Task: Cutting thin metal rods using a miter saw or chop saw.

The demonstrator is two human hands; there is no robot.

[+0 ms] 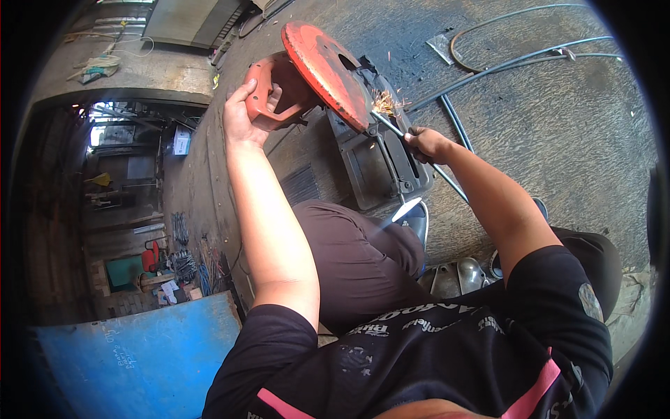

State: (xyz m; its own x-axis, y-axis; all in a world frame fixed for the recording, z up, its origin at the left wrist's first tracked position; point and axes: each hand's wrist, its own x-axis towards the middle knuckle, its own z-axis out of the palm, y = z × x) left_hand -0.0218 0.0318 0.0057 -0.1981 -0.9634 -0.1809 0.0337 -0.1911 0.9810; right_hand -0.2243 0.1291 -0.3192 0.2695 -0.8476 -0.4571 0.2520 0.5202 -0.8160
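A chop saw stands on the ground in front of me, with a round red blade guard (pixel 322 73) and a dark metal base (pixel 366 171). My left hand (pixel 243 119) is wrapped round its red D-shaped handle (pixel 261 89). Orange sparks (pixel 385 103) fly beside the guard's lower edge, where a thin metal rod (pixel 453 183) meets the saw. Gripping that rod a short way from the sparks is my right hand (pixel 428 144). The blade itself is mostly hidden by the guard.
Long thin rods (pixel 516 65) lie on the ground at the far right, some curved. A blue panel (pixel 139 359) fills the lower left. Bundled metal pieces (pixel 183 267) rest at the left. A rounded metal part (pixel 457 278) sits by my feet, near my shoe (pixel 417 220).
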